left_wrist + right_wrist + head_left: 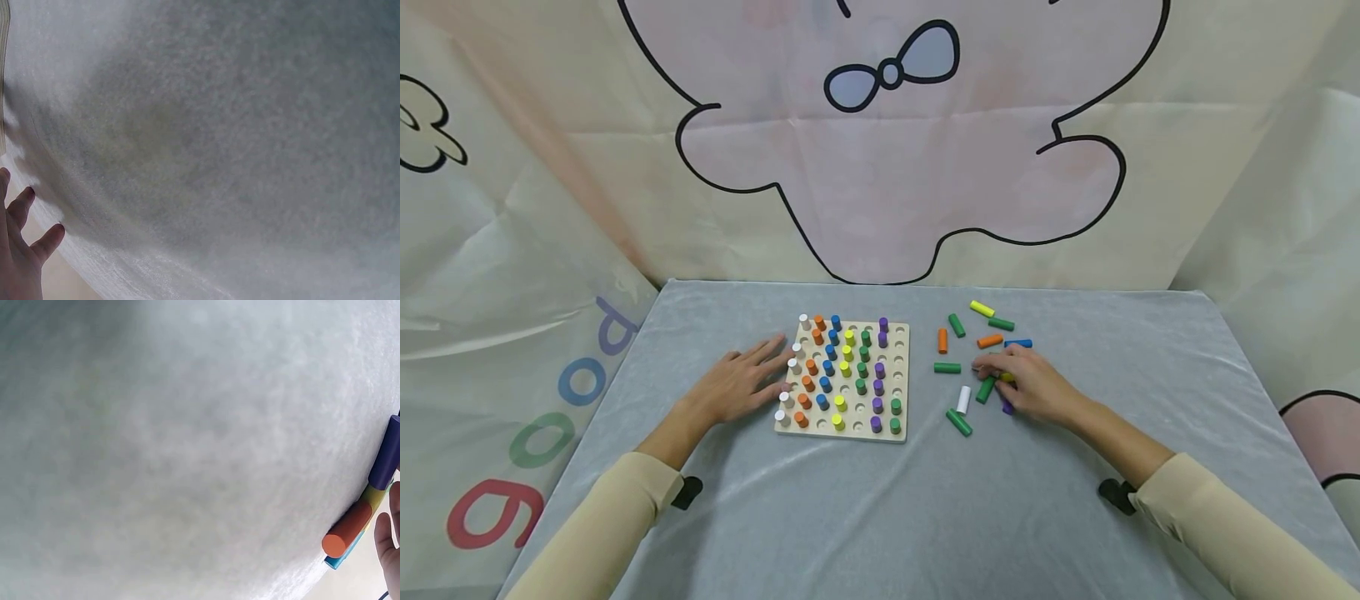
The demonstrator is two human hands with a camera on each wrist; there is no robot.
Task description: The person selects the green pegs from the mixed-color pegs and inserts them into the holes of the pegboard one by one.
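Resting flat on the grey-clothed desk (865, 517), the left hand (741, 387) touches the wooden pegboard's (901, 379) left edge, fingers straight. The right hand (1033, 385) curls over loose pegs, a green peg (986, 389) at its fingertips; whether it grips any, I cannot tell.

Left wrist view: straight fingers (47, 242), grey cloth.

Right wrist view: orange peg (347, 529), purple peg (386, 455) lying beside the hand.

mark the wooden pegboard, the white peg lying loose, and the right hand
square wooden pegboard (901, 379), head view, bare right edge strip.
loose white cylindrical peg (963, 400), head view, middle of its side.
right hand (1033, 385), head view, back of the hand.
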